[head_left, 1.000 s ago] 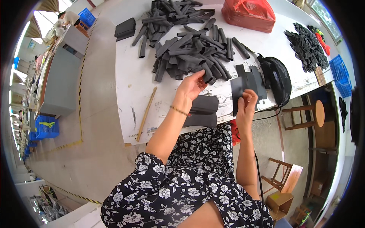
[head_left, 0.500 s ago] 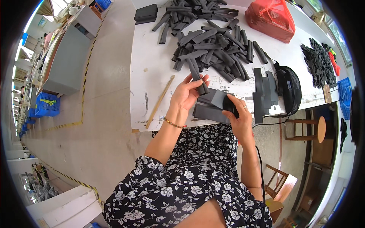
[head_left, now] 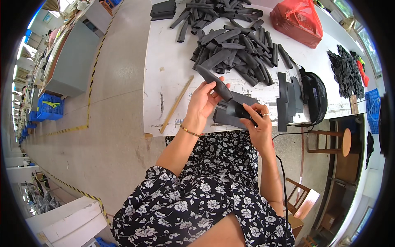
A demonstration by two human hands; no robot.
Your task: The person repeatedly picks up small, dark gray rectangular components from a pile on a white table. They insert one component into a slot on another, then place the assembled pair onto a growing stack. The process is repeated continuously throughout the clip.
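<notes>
My left hand (head_left: pixel 203 99) is closed round a dark grey rolled tube (head_left: pixel 214 81), which slants from upper left down to the right. The tube's lower end meets or overlaps a dark, flat flexible piece (head_left: pixel 236 109); I cannot tell whether one sits inside the other. That piece is pinched between the thumb and fingers of my right hand (head_left: pixel 259 122), which hides part of it. Beneath both hands, flat dark strips (head_left: pixel 224 118) lie stacked near the table's front edge. Beyond them is a large heap of similar dark tubes (head_left: pixel 230 47).
A wooden stick (head_left: pixel 177 104) lies left on the white table (head_left: pixel 158 86). To the right are dark strips (head_left: pixel 282 103), a black round-shaped bag (head_left: pixel 316 96) and a cable (head_left: pixel 294 133). A red plastic bag (head_left: pixel 297 22) and a black pile (head_left: pixel 347 70) stand farther off.
The tube in my left hand has tilted, its lower end swinging right to meet the piece in my right hand. That piece now shows a darker, flatter face. The view has shifted slightly.
</notes>
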